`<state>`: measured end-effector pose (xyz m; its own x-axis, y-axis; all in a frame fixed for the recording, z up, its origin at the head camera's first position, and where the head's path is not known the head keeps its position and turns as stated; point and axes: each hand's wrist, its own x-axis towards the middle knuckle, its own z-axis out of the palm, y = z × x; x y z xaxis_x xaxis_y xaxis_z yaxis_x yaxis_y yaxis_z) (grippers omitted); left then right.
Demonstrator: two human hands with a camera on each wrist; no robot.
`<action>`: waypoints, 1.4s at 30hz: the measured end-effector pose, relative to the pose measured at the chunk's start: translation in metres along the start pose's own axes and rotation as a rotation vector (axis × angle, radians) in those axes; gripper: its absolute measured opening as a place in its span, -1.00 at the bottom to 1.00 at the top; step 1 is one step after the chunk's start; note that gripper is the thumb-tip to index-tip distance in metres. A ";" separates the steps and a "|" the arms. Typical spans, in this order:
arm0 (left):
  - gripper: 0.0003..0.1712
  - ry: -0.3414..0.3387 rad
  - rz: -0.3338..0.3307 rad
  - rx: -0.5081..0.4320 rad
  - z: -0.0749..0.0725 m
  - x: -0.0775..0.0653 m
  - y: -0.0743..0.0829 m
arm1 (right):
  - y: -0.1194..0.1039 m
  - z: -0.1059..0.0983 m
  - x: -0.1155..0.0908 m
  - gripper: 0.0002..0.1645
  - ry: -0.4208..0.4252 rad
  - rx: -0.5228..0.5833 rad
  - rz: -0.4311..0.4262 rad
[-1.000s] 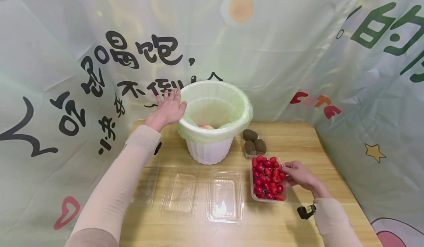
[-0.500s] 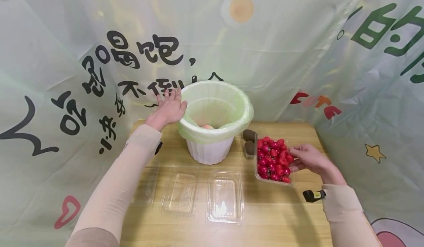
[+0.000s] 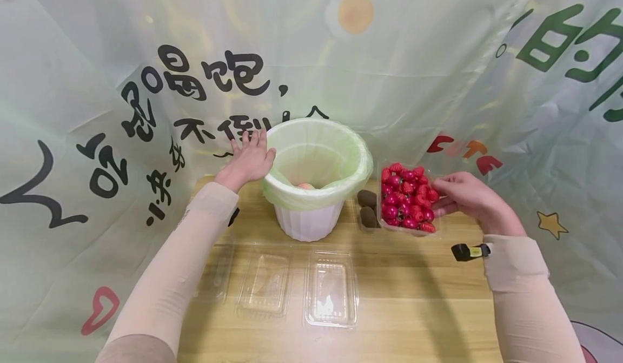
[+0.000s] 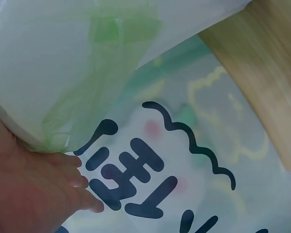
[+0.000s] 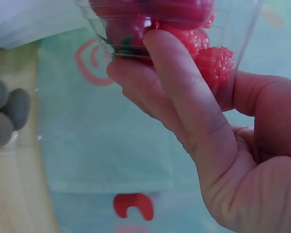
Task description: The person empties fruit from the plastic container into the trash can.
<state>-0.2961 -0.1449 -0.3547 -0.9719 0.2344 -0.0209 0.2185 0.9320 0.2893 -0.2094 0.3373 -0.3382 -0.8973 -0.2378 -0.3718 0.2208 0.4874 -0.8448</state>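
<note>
My right hand (image 3: 462,192) grips the right side of a clear plastic box (image 3: 380,198) heaped with round red fruit and bumpy, raspberry-like berries (image 3: 406,195). From the right wrist view, fingers (image 5: 179,82) reach under the box (image 5: 242,29), with the thumb at its side; it is held up off the table. Over on the left, my left hand (image 3: 250,157) rests with straight, spread fingers on the rim of a white bin (image 3: 306,222) lined with a pale green bag (image 3: 360,176). Inside the bin, a pinkish round fruit (image 3: 305,186) shows, mostly hidden by the near rim.
Dark brown kiwis (image 3: 368,206) in another clear box sit right of the bin, partly covered by the held box. Clear plastic boxes, one on the right (image 3: 331,292), one in the middle (image 3: 265,284) and one on the left (image 3: 216,271), lie along the wooden table (image 3: 389,319). Printed cloth (image 3: 409,71) hangs around it.
My right hand has lifted the box of red fruit and carried it away from me, toward the back right, so it now overlaps the kiwis. My left hand has stayed on the bin.
</note>
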 end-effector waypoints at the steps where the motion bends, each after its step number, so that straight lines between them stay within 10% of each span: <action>1: -0.13 -0.003 -0.003 0.002 0.000 0.000 0.000 | -0.005 -0.002 0.001 -0.42 0.004 -0.005 0.000; 19: -0.13 -0.026 -0.018 0.028 -0.001 0.002 0.001 | -0.078 -0.010 0.020 -0.40 0.017 -0.001 -0.019; 42: -0.13 -0.039 -0.030 0.036 0.001 0.002 0.002 | -0.140 0.031 0.069 -0.66 0.044 0.161 -0.070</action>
<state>-0.2971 -0.1426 -0.3551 -0.9741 0.2159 -0.0671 0.1926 0.9480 0.2535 -0.2906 0.2264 -0.2574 -0.9277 -0.2279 -0.2957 0.2122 0.3296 -0.9200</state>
